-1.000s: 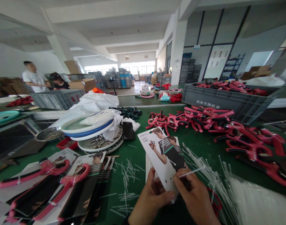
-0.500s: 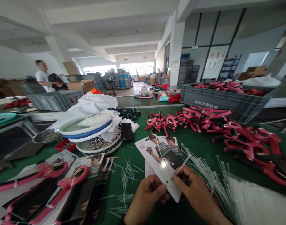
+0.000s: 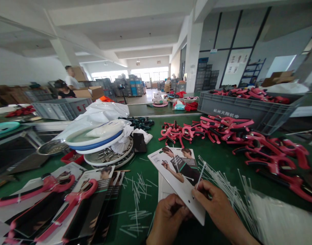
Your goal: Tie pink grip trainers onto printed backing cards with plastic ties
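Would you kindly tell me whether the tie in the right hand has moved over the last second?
Yes: against the loose ties, the outer end of the tie in the right hand has swung up and leftward; it now stands steeper.

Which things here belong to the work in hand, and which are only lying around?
Seem to belong:
printed card, left hand on it
white tie, in right hand
loose white ties
pink hand trainers

Seem just lying about:
white bag
black block
grey crate at left
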Demonstrator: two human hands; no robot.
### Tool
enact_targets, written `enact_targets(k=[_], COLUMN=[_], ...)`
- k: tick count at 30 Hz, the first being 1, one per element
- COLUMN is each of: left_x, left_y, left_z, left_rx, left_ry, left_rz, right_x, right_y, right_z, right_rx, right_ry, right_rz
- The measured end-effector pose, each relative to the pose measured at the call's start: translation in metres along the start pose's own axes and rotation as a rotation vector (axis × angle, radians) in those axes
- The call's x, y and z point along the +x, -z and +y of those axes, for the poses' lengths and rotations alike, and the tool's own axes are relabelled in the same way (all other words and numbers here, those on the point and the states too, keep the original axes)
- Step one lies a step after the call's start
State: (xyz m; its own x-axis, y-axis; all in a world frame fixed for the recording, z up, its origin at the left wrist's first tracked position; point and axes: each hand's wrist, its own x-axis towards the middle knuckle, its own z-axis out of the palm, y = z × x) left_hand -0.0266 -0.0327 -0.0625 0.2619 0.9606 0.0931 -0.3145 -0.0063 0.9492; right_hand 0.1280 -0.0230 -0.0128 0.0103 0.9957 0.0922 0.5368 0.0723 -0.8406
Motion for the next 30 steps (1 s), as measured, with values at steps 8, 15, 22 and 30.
enact_targets(k=[8, 15, 22, 30], left_x=[-0.002, -0.005, -0.006, -0.003], left_y=[0.005, 0.01, 0.013, 0.011], left_z=[0.012, 0.017, 0.017, 0.013], left_rx=[0.388, 0.357, 0.213, 0.034], left_ry=[-0.352, -0.365, -0.168, -0.097], left_rz=[-0.024, -0.067, -0.017, 0.043], right_x=[0.003, 0.002, -0.015, -0.018], right_y=[0.004, -0.002, 0.014, 0.018], right_z=[-0.001, 0.006, 0.007, 0.008], right_rx=[0.183, 0.469, 0.066, -0.362], right_ry=[-0.068, -0.098, 0.311, 0.59], right_rz=[0.011, 0.144, -0.127, -0.052])
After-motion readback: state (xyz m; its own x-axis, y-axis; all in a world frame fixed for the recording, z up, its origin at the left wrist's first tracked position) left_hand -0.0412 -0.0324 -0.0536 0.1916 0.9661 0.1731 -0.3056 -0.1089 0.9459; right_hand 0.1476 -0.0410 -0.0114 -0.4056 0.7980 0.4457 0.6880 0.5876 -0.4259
